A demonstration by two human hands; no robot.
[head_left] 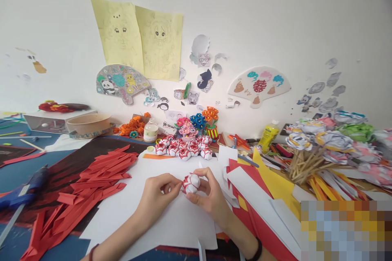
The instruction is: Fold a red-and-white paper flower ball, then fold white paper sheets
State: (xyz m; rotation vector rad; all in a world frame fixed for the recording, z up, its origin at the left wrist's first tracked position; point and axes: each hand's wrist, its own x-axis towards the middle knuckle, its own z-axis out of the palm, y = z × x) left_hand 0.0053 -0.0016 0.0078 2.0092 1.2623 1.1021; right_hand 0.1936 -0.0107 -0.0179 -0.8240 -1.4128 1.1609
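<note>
A red-and-white folded paper flower (191,183) is held above a white paper sheet (159,228). My right hand (211,195) grips it from the right between thumb and fingers. From the left, my left hand (161,195) has its thumb and forefinger pinched together at the flower's edge, on what looks like a petal tip. Just beyond the hands sit several similar red-and-white paper flowers (184,151) in a cluster. Folded red paper strips (92,183) lie heaped to the left of my left arm.
A blue glue gun (26,189) lies at far left, near a beige bowl (88,122). A glue bottle (150,130) and a yellow bottle (269,136) stand at the back. On the right are red, yellow and white papers (263,195) and paper flowers on sticks (301,165).
</note>
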